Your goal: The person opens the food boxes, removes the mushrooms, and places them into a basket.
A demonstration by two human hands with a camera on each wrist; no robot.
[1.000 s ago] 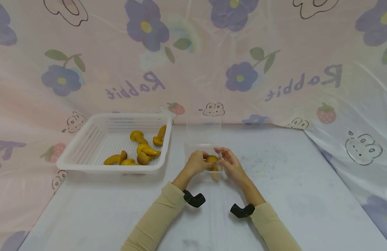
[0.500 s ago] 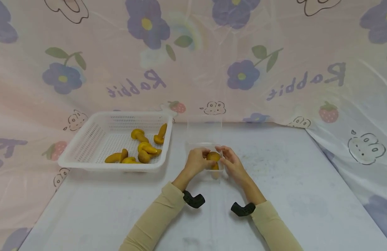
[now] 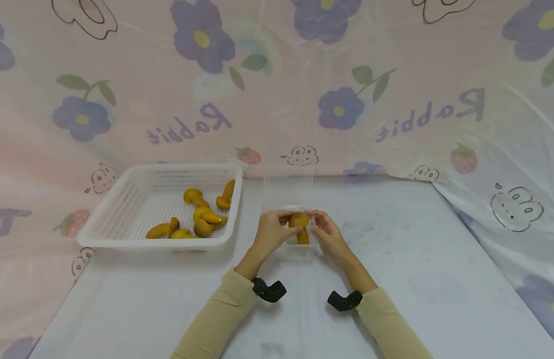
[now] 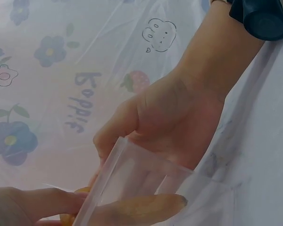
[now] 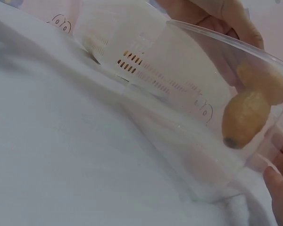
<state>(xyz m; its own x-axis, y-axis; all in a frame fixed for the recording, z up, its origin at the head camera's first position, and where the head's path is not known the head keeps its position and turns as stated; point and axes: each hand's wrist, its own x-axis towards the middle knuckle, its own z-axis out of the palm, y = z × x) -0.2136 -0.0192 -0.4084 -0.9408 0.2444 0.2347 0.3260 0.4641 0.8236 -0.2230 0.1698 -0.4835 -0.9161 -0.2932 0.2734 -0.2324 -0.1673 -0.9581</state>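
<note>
In the head view a clear plastic box (image 3: pixel 299 245) stands mid-table, its transparent lid (image 3: pixel 287 187) raised at the back. My left hand (image 3: pixel 270 232) pinches a yellow-brown mushroom (image 3: pixel 299 219) by its cap, thumb in front. The mushroom's stem (image 4: pixel 141 209) shows through the box wall in the left wrist view, its dark end away from my fingers. On the box's other side, my right hand (image 3: pixel 331 237) grips the wall; its thumb and fingers (image 5: pixel 273 176) show beside the box in the right wrist view.
To the left stands a white perforated basket (image 3: pixel 155 244) with several more mushrooms (image 3: pixel 196 197) in it, mostly on its right side. A printed curtain (image 3: pixel 259 99) hangs behind the white table (image 3: pixel 393 279).
The mushroom in my left hand has tilted, its cap moving up and back, so more stem shows toward me. My right hand keeps its place at the box. The head view has shifted slightly.
</note>
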